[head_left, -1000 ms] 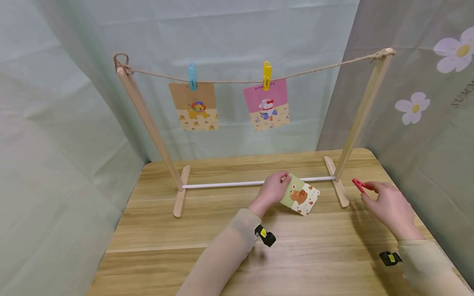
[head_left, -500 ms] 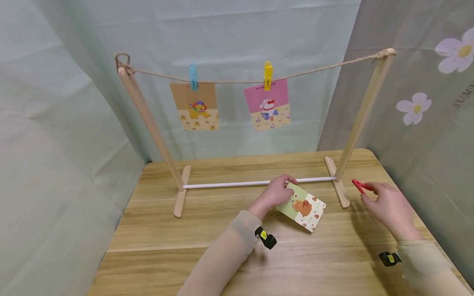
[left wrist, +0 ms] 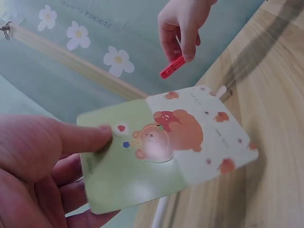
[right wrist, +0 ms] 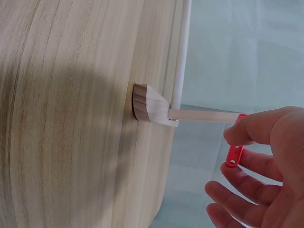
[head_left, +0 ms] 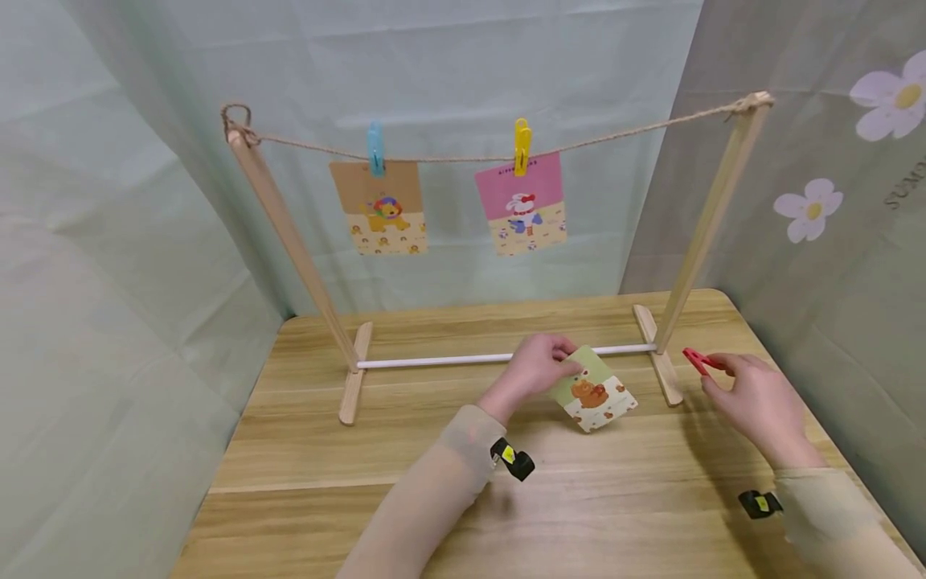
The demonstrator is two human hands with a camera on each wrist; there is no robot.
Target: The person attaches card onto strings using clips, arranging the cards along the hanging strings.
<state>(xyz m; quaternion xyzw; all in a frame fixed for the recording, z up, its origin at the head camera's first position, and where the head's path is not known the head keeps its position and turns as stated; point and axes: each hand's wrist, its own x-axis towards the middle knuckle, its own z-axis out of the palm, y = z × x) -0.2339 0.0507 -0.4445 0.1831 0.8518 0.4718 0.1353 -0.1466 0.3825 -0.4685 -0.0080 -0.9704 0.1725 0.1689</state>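
your left hand (head_left: 534, 371) pinches the bear card (head_left: 593, 389) by its green end, thumb on the printed face and fingers curled underneath; the left wrist view shows the thumb (left wrist: 78, 137) pressing just beside the bear's head. card is tilted, held just above the desk (head_left: 405, 490), in front of the white crossbar (head_left: 434, 359) of the wooden rack (head_left: 289, 233). your right hand (head_left: 752, 402) pinches the red clothespin (head_left: 698, 361) between thumb and forefinger, other fingers loosely spread, just right of the rack's right foot (head_left: 658, 366); clip's mouth can't be made out. hands are well apart, the rack foot between them. up on the rope (head_left: 448, 158), a blue clothespin (head_left: 375, 149) holds the lion card (head_left: 379, 209) and a yellow clothespin (head_left: 521, 146) holds the pink card (head_left: 522, 205), side by side, both hanging clear of the desk.
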